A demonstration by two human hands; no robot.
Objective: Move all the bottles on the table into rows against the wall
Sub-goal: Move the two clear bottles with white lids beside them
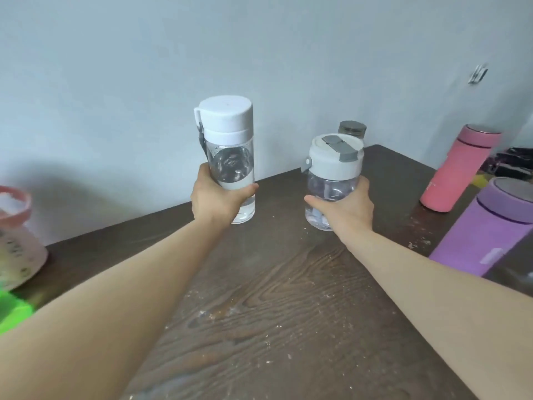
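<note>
My left hand [215, 202] grips a tall clear bottle [229, 157] with a white cap and a grey strap, close to the wall. My right hand [347, 209] grips a shorter clear bottle [331, 180] with a white lid and grey flip clasp. Whether either bottle rests on the dark wooden table [274, 298] or hovers just above it, I cannot tell. A small bottle with a metal lid [352, 129] stands behind the short one, against the wall. A pink bottle [458, 171] and a purple bottle [484, 226] stand at the right.
A pink-rimmed patterned container [14, 235] sits at the left edge, with a bright green object [11, 310] below it. Dark items [513, 163] lie beyond the pink bottle. A small bracket [478, 73] hangs on the pale wall. Crumbs and dust speckle the table.
</note>
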